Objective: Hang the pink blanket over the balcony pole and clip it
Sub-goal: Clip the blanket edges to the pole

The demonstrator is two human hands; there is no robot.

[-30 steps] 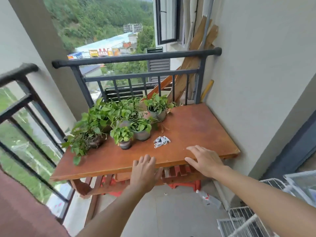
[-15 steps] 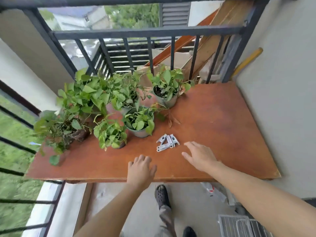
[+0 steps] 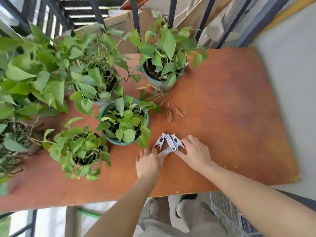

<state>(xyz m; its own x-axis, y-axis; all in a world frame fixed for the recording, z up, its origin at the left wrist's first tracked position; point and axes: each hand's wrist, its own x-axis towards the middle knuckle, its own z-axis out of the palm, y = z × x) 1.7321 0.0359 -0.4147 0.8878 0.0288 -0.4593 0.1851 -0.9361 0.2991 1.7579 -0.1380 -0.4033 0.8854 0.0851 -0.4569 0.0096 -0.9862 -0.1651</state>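
A small pile of silver metal clips [image 3: 168, 143] lies on the brown wooden table [image 3: 230, 103], just right of a green pot. My left hand [image 3: 149, 162] rests palm down with its fingertips touching the pile's near left clip. Spread flat on the table, my right hand [image 3: 193, 152] touches the pile's right side. Neither hand has closed around a clip. The pink blanket is out of view. Only the lower bars of the black balcony railing [image 3: 136, 16] show at the top.
Several potted green plants [image 3: 124, 120] crowd the table's left and back. Dry leaves [image 3: 172, 114] lie behind the clips. A grey wall [image 3: 289, 69] borders the right. Wooden boards [image 3: 123, 21] lean beyond the railing. A white wire rack [image 3: 227, 214] sits below right.
My head has leaned in and down over the table. Both hands slid forward from the table's front edge to the clips and now touch them.
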